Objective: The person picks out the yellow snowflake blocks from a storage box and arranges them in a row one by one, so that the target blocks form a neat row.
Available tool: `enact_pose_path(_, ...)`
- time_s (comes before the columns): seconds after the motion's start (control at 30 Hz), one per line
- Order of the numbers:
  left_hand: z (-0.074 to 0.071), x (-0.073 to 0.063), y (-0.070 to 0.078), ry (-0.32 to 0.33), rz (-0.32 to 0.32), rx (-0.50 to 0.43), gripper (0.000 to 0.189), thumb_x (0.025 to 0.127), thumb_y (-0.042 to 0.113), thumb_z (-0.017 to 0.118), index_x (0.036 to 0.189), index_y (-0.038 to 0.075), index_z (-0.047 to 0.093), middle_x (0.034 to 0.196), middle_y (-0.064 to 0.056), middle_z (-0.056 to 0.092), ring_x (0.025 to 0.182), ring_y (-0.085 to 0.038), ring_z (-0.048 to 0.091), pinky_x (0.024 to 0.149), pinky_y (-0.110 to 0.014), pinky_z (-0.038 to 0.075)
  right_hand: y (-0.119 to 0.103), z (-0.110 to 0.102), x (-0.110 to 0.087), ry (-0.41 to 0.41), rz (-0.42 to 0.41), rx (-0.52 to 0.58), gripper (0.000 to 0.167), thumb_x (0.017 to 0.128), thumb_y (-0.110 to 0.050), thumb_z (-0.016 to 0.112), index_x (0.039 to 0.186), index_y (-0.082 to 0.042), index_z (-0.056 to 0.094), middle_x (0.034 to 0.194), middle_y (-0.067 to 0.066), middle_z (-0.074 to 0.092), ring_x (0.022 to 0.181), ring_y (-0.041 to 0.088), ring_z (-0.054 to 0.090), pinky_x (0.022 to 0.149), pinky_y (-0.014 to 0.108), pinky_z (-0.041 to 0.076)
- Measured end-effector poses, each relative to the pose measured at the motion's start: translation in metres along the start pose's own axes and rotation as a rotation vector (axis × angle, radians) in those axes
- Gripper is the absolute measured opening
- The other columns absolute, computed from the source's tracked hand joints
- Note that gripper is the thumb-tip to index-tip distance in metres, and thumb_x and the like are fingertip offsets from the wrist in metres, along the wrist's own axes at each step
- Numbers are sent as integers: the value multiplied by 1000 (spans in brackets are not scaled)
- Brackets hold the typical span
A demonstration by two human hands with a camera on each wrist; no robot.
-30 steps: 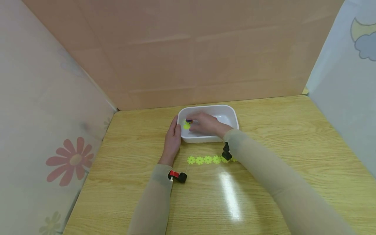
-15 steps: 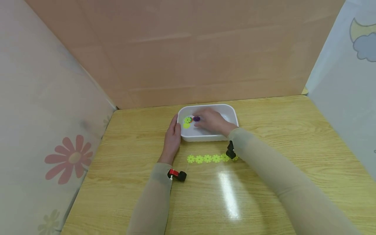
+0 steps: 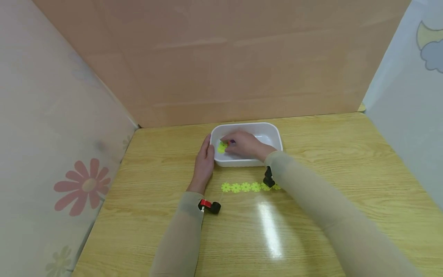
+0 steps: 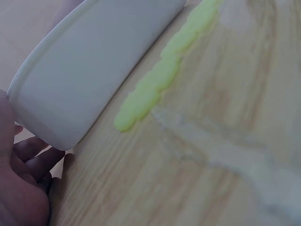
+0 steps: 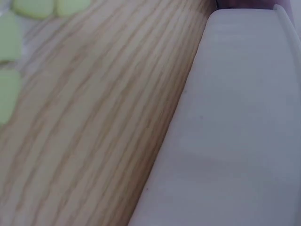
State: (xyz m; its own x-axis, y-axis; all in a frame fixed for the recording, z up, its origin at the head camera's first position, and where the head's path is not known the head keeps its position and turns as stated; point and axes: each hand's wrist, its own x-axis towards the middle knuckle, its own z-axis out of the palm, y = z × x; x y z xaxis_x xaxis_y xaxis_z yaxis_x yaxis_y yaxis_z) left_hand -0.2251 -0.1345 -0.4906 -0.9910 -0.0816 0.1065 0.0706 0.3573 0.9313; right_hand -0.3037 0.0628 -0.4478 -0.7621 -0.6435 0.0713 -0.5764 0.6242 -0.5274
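Observation:
A white plastic tray (image 3: 238,163) sits on the table. My left hand (image 3: 203,163) holds its left end, fingers along the outer wall; in the left wrist view several fingers (image 4: 40,157) bend at the tray's lower corner. My right hand (image 3: 243,144) reaches inside the tray, thumb and forefinger apart over yellow-green flower-shaped pieces (image 3: 221,148) at the left end. A small purple piece (image 3: 232,142) shows between its fingers. In the right wrist view the tray wall hides this hand.
In front of the tray, yellow-green flower-shaped pieces (image 3: 245,187) lie in a row on the wooden table (image 3: 155,184); the right wrist camera covers part of its right end. A tan panel (image 3: 221,77) stands behind, with pale printed walls at both sides.
The right hand moved right inside the tray, then back left over the yellow-green pieces. The purple piece shifted right from the left end. The left hand stays at the tray.

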Motion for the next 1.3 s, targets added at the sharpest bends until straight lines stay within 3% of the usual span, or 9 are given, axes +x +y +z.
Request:
enact_pose_path(0.2, 0, 0, 0, 3, 3, -4, 58, 119, 39, 38, 175, 21, 37, 175, -2, 41, 162, -26, 35, 134, -47, 28, 3, -3, -2, 34, -29, -11, 42, 95, -15, 89, 135, -7, 80, 128, 8, 79, 124, 28, 68, 116, 45, 49)
enact_pose_path(0.5, -1, -1, 1, -5, 1, -4, 57, 120, 36, 38, 175, 21, 36, 175, -3, 40, 162, -27, 35, 134, -51, 27, 4, -1, -5, -4, -20, -160, 44, 94, -19, 90, 136, -11, 80, 141, 19, 68, 141, 39, 53, 128, 50, 35)
enact_pose_path(0.73, -1, -2, 1, -6, 13, -12, 57, 119, 40, 37, 175, 24, 37, 175, -3, 41, 163, -28, 35, 134, -51, 26, 5, 0, -5, 20, -24, -144, 38, 93, -20, 92, 129, -12, 84, 137, 18, 69, 138, 38, 54, 125, 51, 37)
enact_pose_path(0.9, -2, -2, 0, -8, 23, -9, 59, 119, 44, 37, 174, 25, 38, 175, -4, 42, 162, -31, 36, 135, -54, 25, 5, 1, -5, 19, -46, -144, 41, 93, -18, 92, 132, -15, 82, 137, 17, 68, 137, 38, 53, 123, 52, 38)
enact_pose_path(1.3, 0, -2, 1, 0, -4, -5, 57, 119, 38, 39, 174, 24, 37, 176, 0, 40, 163, -24, 34, 133, -47, 29, 3, 2, -7, 17, -47, -129, 29, 91, -15, 93, 120, -13, 85, 134, 18, 66, 135, 40, 53, 121, 51, 41)
